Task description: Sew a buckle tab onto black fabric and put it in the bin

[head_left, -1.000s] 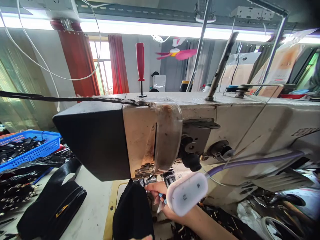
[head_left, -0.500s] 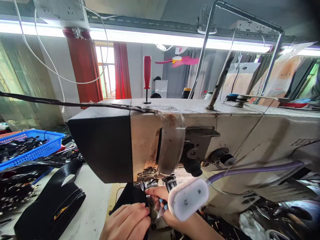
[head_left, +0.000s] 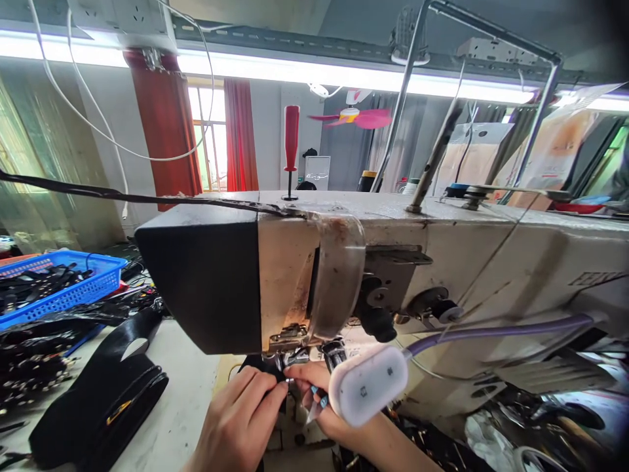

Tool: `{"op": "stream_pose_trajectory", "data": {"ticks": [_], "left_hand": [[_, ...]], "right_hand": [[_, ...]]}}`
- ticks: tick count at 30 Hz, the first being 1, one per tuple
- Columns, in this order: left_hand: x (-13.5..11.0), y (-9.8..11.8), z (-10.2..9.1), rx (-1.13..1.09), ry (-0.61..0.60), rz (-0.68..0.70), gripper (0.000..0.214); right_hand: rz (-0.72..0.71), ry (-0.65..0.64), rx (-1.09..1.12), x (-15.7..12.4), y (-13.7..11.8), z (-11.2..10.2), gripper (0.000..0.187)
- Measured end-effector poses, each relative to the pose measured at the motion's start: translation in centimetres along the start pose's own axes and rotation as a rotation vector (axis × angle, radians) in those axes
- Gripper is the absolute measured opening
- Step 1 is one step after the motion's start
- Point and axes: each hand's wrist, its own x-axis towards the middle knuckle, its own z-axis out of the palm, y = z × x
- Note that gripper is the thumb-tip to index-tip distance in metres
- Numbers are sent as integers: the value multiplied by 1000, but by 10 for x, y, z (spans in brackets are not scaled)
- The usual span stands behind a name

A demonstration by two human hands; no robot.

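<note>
Under the head of a sewing machine (head_left: 289,282), both hands work close together at the presser foot (head_left: 282,364). My left hand (head_left: 243,413) is closed on a black fabric piece (head_left: 255,362), fingers bent over its near edge. From the other side, my right hand (head_left: 314,380) reaches in with thumb and forefinger at the fabric's edge by the foot. Tucked in its palm is a small blue tool (head_left: 319,396) with a pale pointed tip; its kind is unclear. A white lamp (head_left: 368,387) hides part of this hand.
Left on the table lie folded black pieces (head_left: 98,400) with a gold-coloured mark. Behind them stands a blue basket (head_left: 103,283) of black straps. A red screwdriver (head_left: 291,141) stands upright on the machine. A purple flexible lamp neck (head_left: 491,331) crosses the right side.
My left hand has drawn its fingers in from lying flatter on the black fabric to a bent grip near the foot. Less fabric shows now. My right hand stays nearly in place.
</note>
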Motion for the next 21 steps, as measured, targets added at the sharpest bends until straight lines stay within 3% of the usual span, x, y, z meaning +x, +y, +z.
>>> {"op": "stream_pose_trajectory", "data": {"ticks": [4, 12, 21], "left_hand": [[-3, 0, 5, -25, 31, -41, 19], [-14, -4, 8, -70, 61, -53, 24], [-11, -19, 19, -140, 121, -142, 21]], "right_hand": [[-22, 18, -25, 1, -4, -3, 41], [65, -55, 50, 0, -4, -2, 44], [3, -35, -9, 2, -19, -13, 43]]}}
